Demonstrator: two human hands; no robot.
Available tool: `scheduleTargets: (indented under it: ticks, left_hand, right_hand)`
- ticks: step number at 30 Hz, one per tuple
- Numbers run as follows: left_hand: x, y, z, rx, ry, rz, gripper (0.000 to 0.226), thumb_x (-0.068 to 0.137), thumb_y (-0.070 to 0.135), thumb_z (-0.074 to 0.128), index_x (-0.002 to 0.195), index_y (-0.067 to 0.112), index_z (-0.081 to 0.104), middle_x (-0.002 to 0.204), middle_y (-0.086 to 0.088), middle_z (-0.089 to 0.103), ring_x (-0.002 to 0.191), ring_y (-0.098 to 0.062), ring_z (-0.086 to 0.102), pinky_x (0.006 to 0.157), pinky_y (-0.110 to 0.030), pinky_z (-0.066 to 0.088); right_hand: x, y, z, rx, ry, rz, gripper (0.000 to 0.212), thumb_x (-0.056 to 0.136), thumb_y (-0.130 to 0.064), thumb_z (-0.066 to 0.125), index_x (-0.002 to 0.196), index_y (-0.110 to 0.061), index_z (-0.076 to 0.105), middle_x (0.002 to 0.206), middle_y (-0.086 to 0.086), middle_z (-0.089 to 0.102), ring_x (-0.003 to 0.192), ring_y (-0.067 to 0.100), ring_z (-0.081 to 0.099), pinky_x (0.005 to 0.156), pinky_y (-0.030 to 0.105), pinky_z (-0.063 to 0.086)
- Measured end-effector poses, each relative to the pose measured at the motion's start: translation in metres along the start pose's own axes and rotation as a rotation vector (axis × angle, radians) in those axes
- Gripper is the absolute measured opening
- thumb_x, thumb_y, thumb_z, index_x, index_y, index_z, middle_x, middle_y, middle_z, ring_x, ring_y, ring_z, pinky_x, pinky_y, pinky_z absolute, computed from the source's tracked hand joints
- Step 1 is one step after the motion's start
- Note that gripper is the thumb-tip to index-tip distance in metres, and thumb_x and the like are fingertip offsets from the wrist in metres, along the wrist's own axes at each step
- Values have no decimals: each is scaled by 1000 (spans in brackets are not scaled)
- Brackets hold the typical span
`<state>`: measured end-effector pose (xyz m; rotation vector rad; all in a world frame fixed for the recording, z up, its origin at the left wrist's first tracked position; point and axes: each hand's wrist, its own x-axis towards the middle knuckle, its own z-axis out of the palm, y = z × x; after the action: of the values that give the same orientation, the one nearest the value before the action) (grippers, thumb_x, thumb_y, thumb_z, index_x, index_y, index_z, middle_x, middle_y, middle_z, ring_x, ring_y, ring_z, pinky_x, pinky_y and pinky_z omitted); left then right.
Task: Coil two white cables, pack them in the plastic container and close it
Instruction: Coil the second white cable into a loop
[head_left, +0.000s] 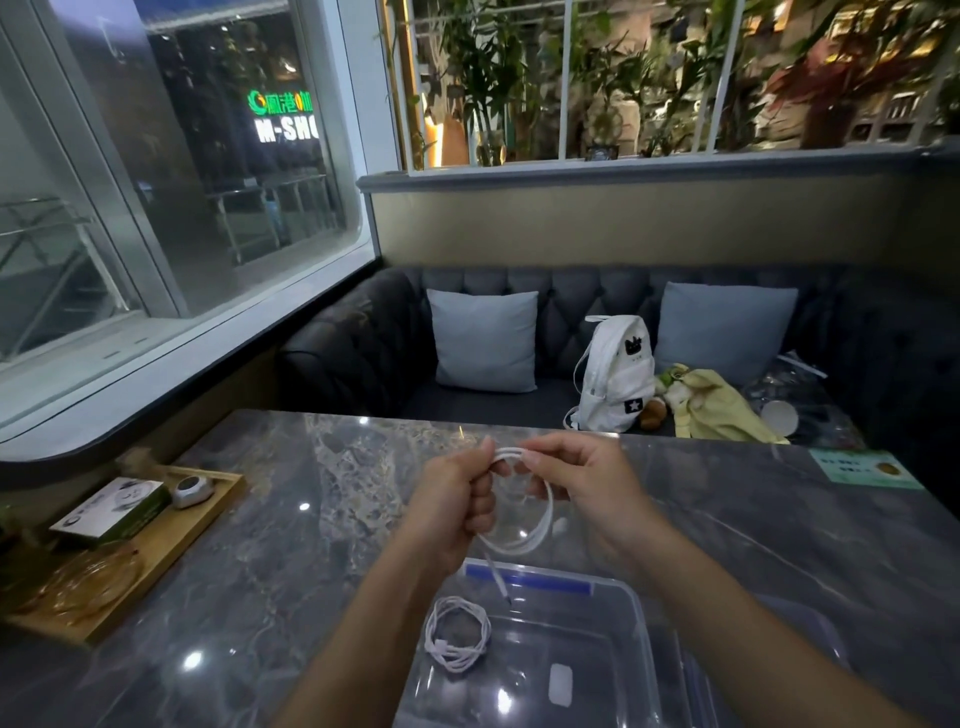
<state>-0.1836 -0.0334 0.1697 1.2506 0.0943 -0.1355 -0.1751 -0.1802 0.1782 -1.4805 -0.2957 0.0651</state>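
With the left hand (457, 499) and right hand (587, 488) both pinching the 2nd white cable (540, 530) in loose loops above the open plastic container (647, 631), where the 1st coil (457, 636) lies by its left wall, a slackened pinch could let the loops spring apart.

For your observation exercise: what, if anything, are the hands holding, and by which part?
A white cable, held at the top of its coil: the left hand grips the loops, the right hand pinches them.
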Motion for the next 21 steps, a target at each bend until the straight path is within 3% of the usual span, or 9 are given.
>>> scheduleTargets:
  ticks: [3,6,9,11,16,18,21]
  left_hand:
    - [2,-2,5,153,100,177,34,94,22,47,67,6,60,37,10,32,31,-2,25,31,-14,21]
    - [3,-4,10,281,161,305,35,93,20,50,63,10,63,33,11,34,31,-1,27,33,-15,24]
    - [4,-7,15,521,222,476,35,92,19,51,66,1,66,30,12,41,32,0,36,38,-11,29]
    - [5,-9,19,640,257,570,35,92,17,52,68,-4,66,33,15,47,38,4,44,42,-8,31]
    - [6,-13,21,601,283,579,36,92,15,51,67,-7,64,33,12,44,36,4,42,44,-13,32]
    - [5,-16,24,521,261,519,36,93,16,49,63,3,64,32,12,44,34,2,40,41,-20,32]
    - [2,-18,30,389,239,416,36,94,18,49,62,12,63,30,10,39,31,0,33,38,-17,28]
  right_hand:
    - [-1,-2,-15,-129,-48,36,16,81,-4,64,79,-18,71,68,0,70,61,5,63,60,16,48]
    - [-4,-2,-30,-415,-85,43,7,80,-6,65,76,-6,71,67,5,66,62,9,59,63,20,46]
    - [-7,-2,-38,-731,-184,79,18,82,-16,65,65,-14,66,57,-2,55,51,7,46,53,19,37]
    - [-9,-6,-42,-790,-224,106,20,83,-17,65,63,-13,63,52,-4,53,48,5,46,51,19,37]
    - [-22,-18,-46,-201,-215,120,13,80,1,63,68,-5,66,58,4,68,57,14,65,55,18,52]
    - [-25,-20,-44,9,-205,97,12,78,7,61,73,-2,67,61,7,70,62,16,68,58,20,55]
    - [-27,-16,-38,105,-153,63,13,76,10,61,73,-1,66,59,7,70,61,17,69,57,21,56]
